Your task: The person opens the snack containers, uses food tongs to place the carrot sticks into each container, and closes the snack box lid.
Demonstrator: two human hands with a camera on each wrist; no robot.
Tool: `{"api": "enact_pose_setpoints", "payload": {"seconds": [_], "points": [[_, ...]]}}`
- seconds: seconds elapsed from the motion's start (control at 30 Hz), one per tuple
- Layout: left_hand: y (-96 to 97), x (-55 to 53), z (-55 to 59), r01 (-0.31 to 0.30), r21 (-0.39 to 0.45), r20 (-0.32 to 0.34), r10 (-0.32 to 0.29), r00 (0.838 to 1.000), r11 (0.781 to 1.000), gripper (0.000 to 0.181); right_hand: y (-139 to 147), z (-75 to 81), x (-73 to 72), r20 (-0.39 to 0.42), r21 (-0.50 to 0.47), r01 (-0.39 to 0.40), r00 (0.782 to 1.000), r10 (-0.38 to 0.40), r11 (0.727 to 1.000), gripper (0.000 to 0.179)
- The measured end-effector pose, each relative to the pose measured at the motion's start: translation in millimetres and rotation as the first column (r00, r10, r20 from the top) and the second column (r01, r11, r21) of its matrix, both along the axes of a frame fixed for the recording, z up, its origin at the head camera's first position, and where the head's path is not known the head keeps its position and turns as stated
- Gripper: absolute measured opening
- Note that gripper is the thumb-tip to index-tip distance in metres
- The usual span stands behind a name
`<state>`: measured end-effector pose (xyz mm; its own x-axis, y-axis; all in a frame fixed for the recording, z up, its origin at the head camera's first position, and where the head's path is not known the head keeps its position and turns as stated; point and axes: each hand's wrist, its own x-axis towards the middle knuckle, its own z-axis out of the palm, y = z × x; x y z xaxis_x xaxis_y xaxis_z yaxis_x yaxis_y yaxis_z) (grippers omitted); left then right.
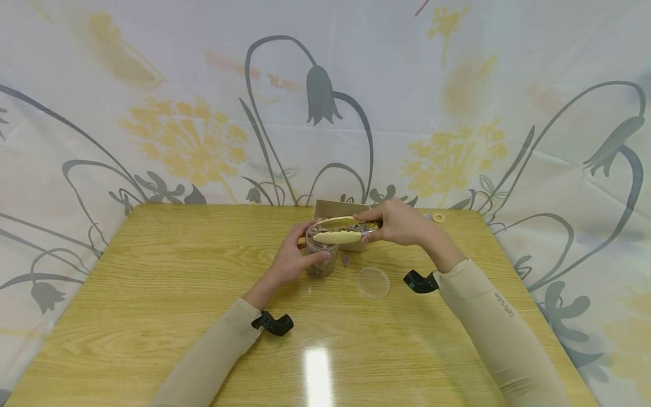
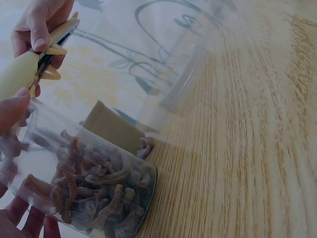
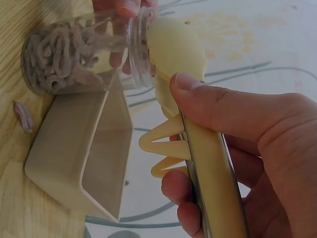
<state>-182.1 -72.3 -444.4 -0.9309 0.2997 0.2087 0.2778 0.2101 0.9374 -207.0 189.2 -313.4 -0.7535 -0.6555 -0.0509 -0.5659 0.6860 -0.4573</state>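
Note:
My left hand (image 1: 292,257) grips a clear jar (image 1: 321,265) around its side. Twisted brownish strips (image 2: 99,186) fill its lower part. My right hand (image 1: 403,223) holds pale yellow tongs (image 1: 335,237) by their metal-edged handle, and their broad scalloped heads are at the jar's mouth. Strips show between the tong heads in the head view; whether they are pinched there I cannot tell. Just behind the jar stands a beige box (image 3: 67,144), its inside partly hidden by hands and tongs. One loose strip (image 3: 23,116) lies on the table beside the box.
A round clear lid (image 1: 373,283) lies on the wooden table (image 1: 203,339), right of the jar. Near the back edge, beyond my right hand, is a small yellow ring-shaped thing (image 1: 438,217). A flower-patterned cloth (image 1: 203,85) hangs behind the table.

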Motion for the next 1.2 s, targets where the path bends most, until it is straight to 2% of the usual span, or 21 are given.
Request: {"api": "enact_pose_setpoints", "payload": {"seconds": [0.53, 0.73, 0.9, 0.93, 1.13, 1.17, 1.2], "points": [[-0.4, 1.2, 4.7, -0.007, -0.025, 0.021, 0.008, 1.0, 1.0, 0.081, 2, -2.4, -1.2, 0.011, -0.03, 0.007, 1.0, -0.007, 1.0, 0.055], [-0.2, 0.8, 3.0, -0.007, -0.03, 0.016, 0.008, 1.0, 1.0, 0.076, 6, -5.5, -3.9, 0.028, -0.073, 0.055, 0.998, -0.053, 0.996, 0.058], [-0.1, 1.8, 3.4, -0.004, -0.027, 0.012, 0.004, 1.0, 1.0, 0.078, 10, -7.8, -7.3, 0.01, -0.094, 0.081, 0.997, -0.081, 0.992, 0.059], [0.2, 4.9, 9.0, -0.003, -0.028, 0.019, 0.004, 1.0, 1.0, 0.078, 11, -8.5, -8.1, 0.009, -0.095, 0.09, 0.996, -0.089, 0.991, 0.059], [0.2, 4.7, 8.5, -0.01, -0.032, 0.014, 0.011, 1.0, 0.999, 0.076, 15, -13.4, -13.0, 0.018, -0.086, 0.159, 0.987, -0.158, 0.984, 0.061], [0.2, 1.7, 2.9, -0.014, -0.032, 0.006, 0.014, 1.0, 0.999, 0.076, 16, -14.4, -13.8, 0.01, -0.085, 0.165, 0.986, -0.165, 0.983, 0.061], [0.2, 1.8, 3.0, -0.014, -0.032, 0.004, 0.014, 1.0, 0.999, 0.075, 17, -16.0, -14.9, -0.001, -0.079, 0.172, 0.985, -0.172, 0.982, 0.062]]}}
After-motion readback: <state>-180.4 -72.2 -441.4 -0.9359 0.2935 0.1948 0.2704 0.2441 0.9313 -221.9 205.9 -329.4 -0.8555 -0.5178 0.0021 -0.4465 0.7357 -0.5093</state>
